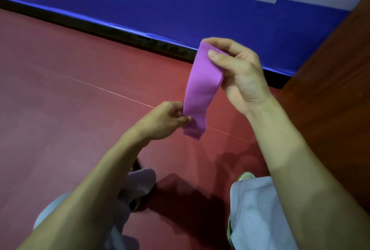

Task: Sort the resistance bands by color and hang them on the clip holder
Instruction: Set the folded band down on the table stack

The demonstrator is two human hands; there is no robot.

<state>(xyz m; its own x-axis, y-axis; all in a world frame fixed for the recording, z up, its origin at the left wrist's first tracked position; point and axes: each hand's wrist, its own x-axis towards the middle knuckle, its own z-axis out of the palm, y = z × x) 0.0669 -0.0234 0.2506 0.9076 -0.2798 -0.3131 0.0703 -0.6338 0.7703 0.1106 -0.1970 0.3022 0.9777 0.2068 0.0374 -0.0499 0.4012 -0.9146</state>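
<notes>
A purple resistance band (200,91) hangs flat and folded between my two hands above the red floor. My right hand (240,75) pinches its upper end between thumb and fingers. My left hand (166,119) pinches the band's left edge near its lower end. The lower tip of the band dangles free just below my left fingers. No clip holder and no other bands appear in the view.
The red floor (70,99) stretches to the left. A blue banner (160,9) with a black base runs along the far side. A brown wooden panel (340,89) stands at the right. My legs in light trousers (254,219) and my shoes are below.
</notes>
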